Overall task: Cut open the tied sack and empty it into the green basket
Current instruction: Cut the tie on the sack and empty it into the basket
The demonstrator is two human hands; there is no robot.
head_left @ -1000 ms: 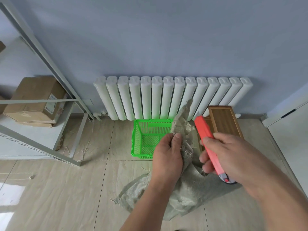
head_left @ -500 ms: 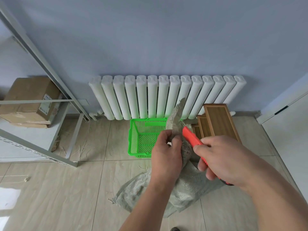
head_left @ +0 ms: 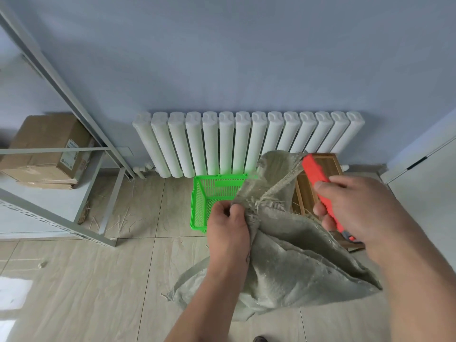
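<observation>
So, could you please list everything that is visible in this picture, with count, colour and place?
sack: one, grey-green woven, on the floor in front, its neck lifted
utility knife: one, red-orange, tip at the sack's raised top
basket: one, green plastic, on the floor before the radiator, partly behind the sack
radiator: one, white, against the blue wall
wooden frames: at least two, brown, on the floor right of the basket
cardboard box: one, brown, on the shelf at left
shelf rack: one, grey metal, at left
left hand: one, grips the sack's neck
right hand: one, holds the knife
</observation>
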